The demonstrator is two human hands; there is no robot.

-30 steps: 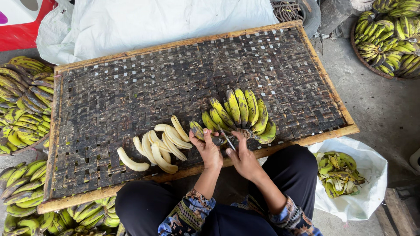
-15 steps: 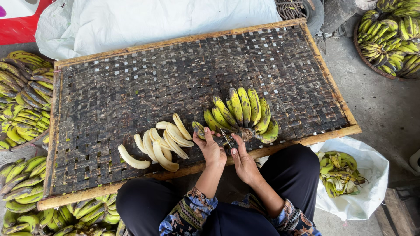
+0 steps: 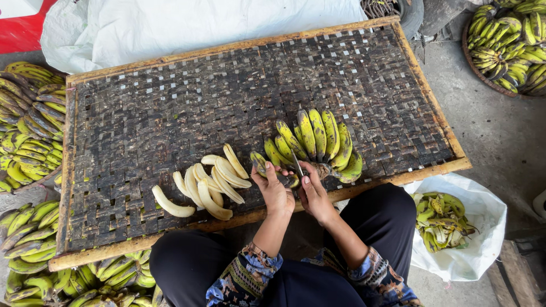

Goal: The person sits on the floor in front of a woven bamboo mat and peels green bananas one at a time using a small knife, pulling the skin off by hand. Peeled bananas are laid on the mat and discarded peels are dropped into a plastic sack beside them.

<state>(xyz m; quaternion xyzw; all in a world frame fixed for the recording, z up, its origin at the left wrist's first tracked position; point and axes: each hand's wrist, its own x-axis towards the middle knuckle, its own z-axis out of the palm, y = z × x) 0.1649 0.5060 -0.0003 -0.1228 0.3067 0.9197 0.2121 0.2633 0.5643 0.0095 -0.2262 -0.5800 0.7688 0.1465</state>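
Head view: person seated at 6 o'clock edge of dark woven bamboo tabletop [image 3: 170,108] with wooden frame. Left hand [image 3: 274,190] fingers curled, pinching one green-yellow banana [image 3: 260,163] off the bunch of green-yellow bananas [image 3: 318,142] lying near the front edge. Right hand [image 3: 314,193] closed around a small knife [image 3: 297,165], blade pointing to 12 into the bunch. Pile of peeled pale bananas [image 3: 210,182] at 9 o'clock of the hands, just beside. White plastic bag of peels [image 3: 478,227] on floor at 3 o'clock. Unpeeled banana heaps [image 3: 28,136] at far 9 o'clock.
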